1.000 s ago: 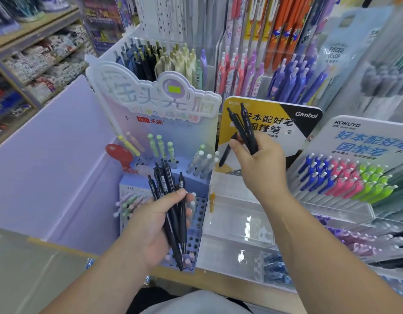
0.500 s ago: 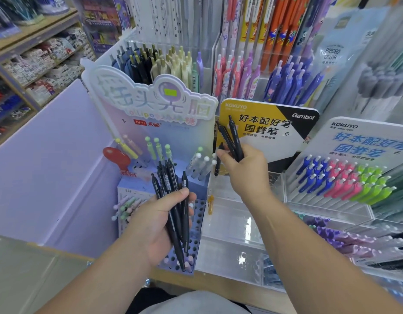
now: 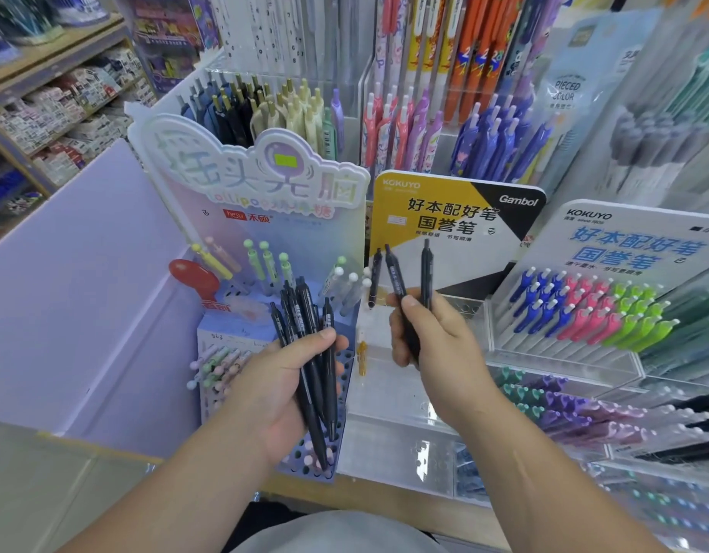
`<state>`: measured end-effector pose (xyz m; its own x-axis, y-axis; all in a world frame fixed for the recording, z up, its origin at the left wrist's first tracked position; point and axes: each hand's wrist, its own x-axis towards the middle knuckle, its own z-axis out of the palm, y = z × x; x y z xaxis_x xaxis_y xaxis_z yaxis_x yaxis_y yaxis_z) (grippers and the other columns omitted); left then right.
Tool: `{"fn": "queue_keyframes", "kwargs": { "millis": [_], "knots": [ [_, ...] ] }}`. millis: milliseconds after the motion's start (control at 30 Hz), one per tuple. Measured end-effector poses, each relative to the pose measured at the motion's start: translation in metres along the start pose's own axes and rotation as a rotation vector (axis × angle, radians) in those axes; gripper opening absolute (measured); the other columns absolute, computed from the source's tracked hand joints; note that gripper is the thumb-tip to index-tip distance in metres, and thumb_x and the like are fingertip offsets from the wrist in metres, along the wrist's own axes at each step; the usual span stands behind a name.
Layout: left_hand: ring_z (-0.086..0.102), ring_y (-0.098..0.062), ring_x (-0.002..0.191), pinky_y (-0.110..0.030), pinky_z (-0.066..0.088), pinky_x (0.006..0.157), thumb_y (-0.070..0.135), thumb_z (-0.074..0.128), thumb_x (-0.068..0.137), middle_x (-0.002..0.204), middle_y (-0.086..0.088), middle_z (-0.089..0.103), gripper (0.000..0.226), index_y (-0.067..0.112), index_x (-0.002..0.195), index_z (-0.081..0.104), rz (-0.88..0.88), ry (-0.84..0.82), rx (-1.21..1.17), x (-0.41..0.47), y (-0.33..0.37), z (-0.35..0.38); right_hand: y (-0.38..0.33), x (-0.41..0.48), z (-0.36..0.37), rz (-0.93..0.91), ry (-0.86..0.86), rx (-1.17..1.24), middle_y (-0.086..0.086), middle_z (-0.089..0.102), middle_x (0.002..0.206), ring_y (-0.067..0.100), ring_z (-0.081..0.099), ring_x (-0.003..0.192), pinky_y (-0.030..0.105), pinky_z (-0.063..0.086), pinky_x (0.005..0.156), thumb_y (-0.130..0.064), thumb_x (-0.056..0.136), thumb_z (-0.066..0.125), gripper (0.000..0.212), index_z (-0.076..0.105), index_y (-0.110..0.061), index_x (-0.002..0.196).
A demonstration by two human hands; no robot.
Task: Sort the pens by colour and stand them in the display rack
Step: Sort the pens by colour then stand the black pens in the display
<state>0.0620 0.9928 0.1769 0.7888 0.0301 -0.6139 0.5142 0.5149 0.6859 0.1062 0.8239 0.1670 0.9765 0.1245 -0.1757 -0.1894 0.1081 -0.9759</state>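
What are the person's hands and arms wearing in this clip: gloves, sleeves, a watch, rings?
The left hand and right hand are ungloved, with no ring or watch visible. The left forearm and right forearm are bare to the frame edge; no sleeve shows. Light grey clothing shows at the bottom edge.

Held black pens (image 3: pixel 309 353); header card (image 3: pixel 400 201) yellow, black and white; racked blue pens (image 3: pixel 540 301), pink pens (image 3: pixel 588 311), green pens (image 3: pixel 640 315) in colour blocks; side panel (image 3: pixel 85 253) plain lilac.
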Motion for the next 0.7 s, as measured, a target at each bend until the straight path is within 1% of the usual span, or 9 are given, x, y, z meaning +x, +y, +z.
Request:
{"fn": "queue_keyframes", "kwargs": {
  "millis": [167,233,300,367,467,533,567,633,700],
  "knots": [
    [0.06,-0.016,0.059,-0.03,0.05,0.059,0.023,0.08,0.062,0.07,-0.005,0.063,0.042,0.007,0.099,0.067,0.029,0.012,-0.042,-0.005,0.001,0.019,0.005,-0.016,0.009,-0.012,-0.08,-0.043,-0.001,0.045,0.058,0.015,0.037,0.05,0.024,0.031,0.046,-0.014,0.098,0.058,0.007,0.06,-0.009,0.093],
    [0.061,-0.014,0.058,-0.029,0.05,0.058,0.019,0.079,0.065,0.068,-0.002,0.064,0.04,0.01,0.102,0.068,0.05,0.043,-0.068,-0.005,0.001,0.026,0.008,-0.022,0.013,-0.025,-0.044,-0.067,-0.007,0.049,0.054,0.014,0.042,0.051,0.021,0.035,0.046,-0.017,0.094,0.065,0.005,0.067,-0.012,0.092],
    [0.063,-0.013,0.058,-0.028,0.049,0.058,0.013,0.077,0.074,0.069,-0.001,0.066,0.029,0.012,0.101,0.067,0.078,0.076,-0.084,-0.005,0.001,0.03,0.01,-0.025,0.016,-0.03,0.004,-0.082,-0.011,0.055,0.054,0.011,0.048,0.053,0.017,0.038,0.048,-0.018,0.091,0.068,0.006,0.072,-0.015,0.094],
    [0.064,-0.013,0.06,-0.029,0.05,0.057,0.011,0.076,0.078,0.071,-0.002,0.066,0.023,0.012,0.1,0.066,0.092,0.108,-0.094,-0.004,-0.001,0.031,0.012,-0.028,0.017,-0.031,0.027,-0.095,-0.005,0.059,0.061,0.008,0.053,0.055,0.016,0.041,0.049,-0.018,0.091,0.069,0.007,0.075,-0.016,0.094],
    [0.065,-0.016,0.063,-0.028,0.052,0.054,0.011,0.075,0.079,0.073,-0.004,0.067,0.025,0.011,0.102,0.067,0.113,0.115,-0.1,-0.006,-0.001,0.031,0.011,-0.033,0.015,-0.009,-0.017,-0.117,0.013,0.062,0.07,0.013,0.06,0.059,0.029,0.05,0.049,-0.02,0.094,0.065,0.013,0.075,-0.012,0.091],
    [0.069,-0.022,0.065,-0.033,0.056,0.057,0.009,0.075,0.079,0.075,-0.007,0.069,0.024,0.011,0.101,0.067,0.119,0.091,-0.103,-0.007,0.0,0.03,0.008,-0.034,0.014,0.018,-0.033,-0.128,0.014,0.066,0.072,0.019,0.061,0.059,0.038,0.056,0.052,-0.023,0.097,0.06,0.019,0.074,-0.012,0.09],
    [0.069,-0.022,0.065,-0.034,0.056,0.057,0.009,0.075,0.077,0.076,-0.008,0.07,0.025,0.01,0.101,0.068,0.12,0.075,-0.091,-0.007,0.001,0.028,0.006,-0.033,0.012,0.022,-0.017,-0.139,0.006,0.066,0.069,0.015,0.059,0.056,0.036,0.055,0.051,-0.024,0.098,0.058,0.02,0.074,-0.015,0.091],
    [0.068,-0.019,0.062,-0.031,0.055,0.054,0.011,0.077,0.072,0.075,-0.008,0.069,0.031,0.007,0.102,0.07,0.116,0.035,-0.018,-0.007,0.003,0.026,0.001,-0.028,0.008,0.039,0.028,-0.117,-0.008,0.062,0.065,0.004,0.049,0.048,0.022,0.041,0.047,-0.027,0.097,0.059,0.017,0.074,-0.021,0.093],
    [0.066,-0.017,0.06,-0.029,0.053,0.054,0.013,0.075,0.068,0.073,-0.007,0.068,0.025,0.009,0.092,0.074,0.108,-0.052,0.076,-0.009,0.006,0.024,-0.004,-0.023,0.003,0.09,0.005,-0.007,0.001,0.052,0.067,0.008,0.035,0.046,0.021,0.027,0.045,-0.027,0.093,0.065,0.013,0.075,-0.019,0.093]
  ]
}}
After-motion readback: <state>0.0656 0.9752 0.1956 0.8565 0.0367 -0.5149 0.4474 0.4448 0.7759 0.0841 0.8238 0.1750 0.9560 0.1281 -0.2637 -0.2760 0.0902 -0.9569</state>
